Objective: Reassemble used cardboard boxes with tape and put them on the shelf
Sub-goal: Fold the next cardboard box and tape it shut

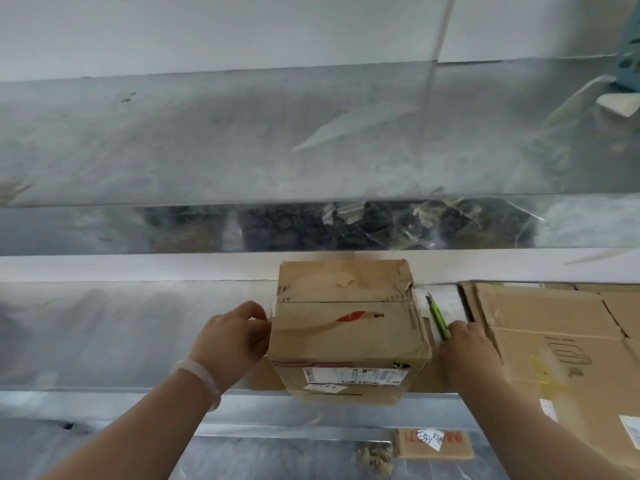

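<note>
1. The cardboard box (346, 327) stands closed and upright on the metal-clad bench (121, 323), just below the middle of the view. Its near face juts slightly over the bench's front edge and carries a white shipping label (353, 374).
2. The left grip (232, 336) is at 9 o'clock of the box. Its curled fingers lie against the left wall near the top edge, with the thumb on top. Whether it pinches anything there cannot be told.
3. A pale bracelet (199, 372) sits on the left wrist.
4. The right grip (467, 344) is at 3 o'clock of the box, just beside its right wall. Its fingers are closed round the near end of a green utility knife (438, 317), whose tip points toward 11 o'clock.
5. Flattened cardboard (540, 327) lies on the bench farther out at 3 o'clock, under the right forearm.
6. At 12 o'clock a higher metal shelf (207, 140) runs across the view.
7. At 5 o'clock, below the bench edge, lies a cardboard scrap (433, 443) with red print and a white handwritten tag.
</note>
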